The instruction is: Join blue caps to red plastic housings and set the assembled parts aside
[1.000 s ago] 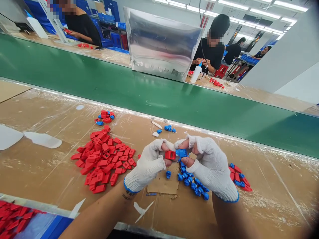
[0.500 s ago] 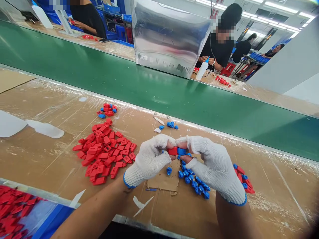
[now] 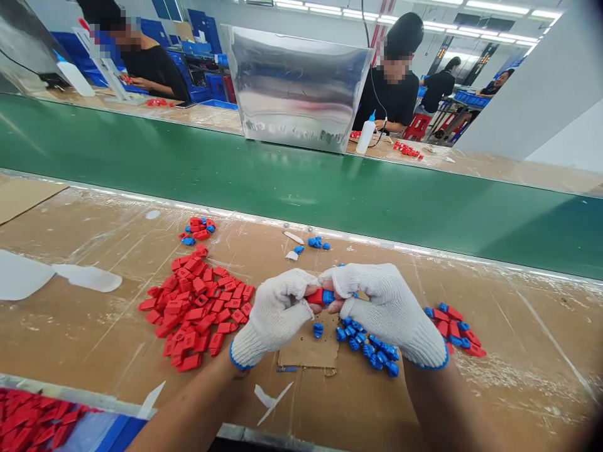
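Observation:
In a white knit glove with bare fingertips, my left hand (image 3: 280,307) pinches a small red plastic piece (image 3: 315,296). My right hand (image 3: 377,301), gloved the same way, is closed on a blue plastic piece (image 3: 328,297) that meets the red one end to end. Whether the two are fully pressed together I cannot tell. Below the hands lies a cardboard pad (image 3: 306,351) with a single blue piece (image 3: 318,330) on it. A pile of blue pieces (image 3: 372,348) sits under my right hand, and a large heap of red pieces (image 3: 202,307) is left of my left hand.
Joined red-and-blue pieces (image 3: 455,329) lie right of my right wrist, with another small group (image 3: 198,231) at the far left. A green belt (image 3: 292,188) crosses behind the table. Beyond it stand a metal panel (image 3: 296,88), a white bottle (image 3: 366,135) and seated people.
The view has tilted upward, so the scene sits lower. Both hands still hold the red and blue pieces together, and my right fingers now cover more of the blue one.

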Action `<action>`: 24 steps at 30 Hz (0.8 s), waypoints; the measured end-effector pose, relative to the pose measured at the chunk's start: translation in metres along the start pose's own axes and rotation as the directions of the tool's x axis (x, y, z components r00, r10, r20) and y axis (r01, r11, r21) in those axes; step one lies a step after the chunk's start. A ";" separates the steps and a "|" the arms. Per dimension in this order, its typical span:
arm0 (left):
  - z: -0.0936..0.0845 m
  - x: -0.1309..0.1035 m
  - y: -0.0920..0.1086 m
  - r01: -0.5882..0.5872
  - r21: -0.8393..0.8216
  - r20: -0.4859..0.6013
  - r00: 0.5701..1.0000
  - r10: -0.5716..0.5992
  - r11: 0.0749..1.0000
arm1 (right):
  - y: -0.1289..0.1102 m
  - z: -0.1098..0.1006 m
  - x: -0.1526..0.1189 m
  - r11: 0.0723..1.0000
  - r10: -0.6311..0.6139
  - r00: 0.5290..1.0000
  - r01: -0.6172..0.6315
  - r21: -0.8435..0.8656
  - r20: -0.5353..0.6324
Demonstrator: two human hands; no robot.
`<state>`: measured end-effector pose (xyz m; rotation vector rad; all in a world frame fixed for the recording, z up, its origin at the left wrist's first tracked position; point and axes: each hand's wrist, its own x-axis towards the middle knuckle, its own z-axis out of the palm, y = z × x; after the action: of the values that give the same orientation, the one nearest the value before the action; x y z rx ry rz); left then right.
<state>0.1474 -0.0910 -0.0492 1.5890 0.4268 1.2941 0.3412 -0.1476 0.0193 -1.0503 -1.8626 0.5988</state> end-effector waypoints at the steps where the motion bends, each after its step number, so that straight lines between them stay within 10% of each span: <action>1: 0.000 0.000 0.000 0.012 0.021 -0.008 1.000 -0.012 1.000 | 0.001 0.000 0.000 1.000 0.005 1.000 -0.005 0.002 -0.001; 7: -0.004 0.002 0.003 0.040 -0.014 -0.027 0.999 -0.041 0.999 | 0.013 0.004 0.000 0.996 0.012 1.000 -0.011 0.092 -0.016; 15: 0.013 -0.004 0.001 0.423 -0.334 0.038 0.899 -0.436 0.842 | 0.021 0.039 -0.003 0.954 0.044 0.989 0.000 0.301 -0.138; 24: -0.001 0.011 -0.006 0.409 -0.341 -0.202 0.847 -0.491 0.846 | -0.003 -0.004 0.010 0.603 0.496 0.783 0.000 0.797 -0.375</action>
<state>0.1526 -0.0798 -0.0488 0.9786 0.7150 1.1463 0.3408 -0.1411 0.0281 -0.7736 -0.7474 1.0102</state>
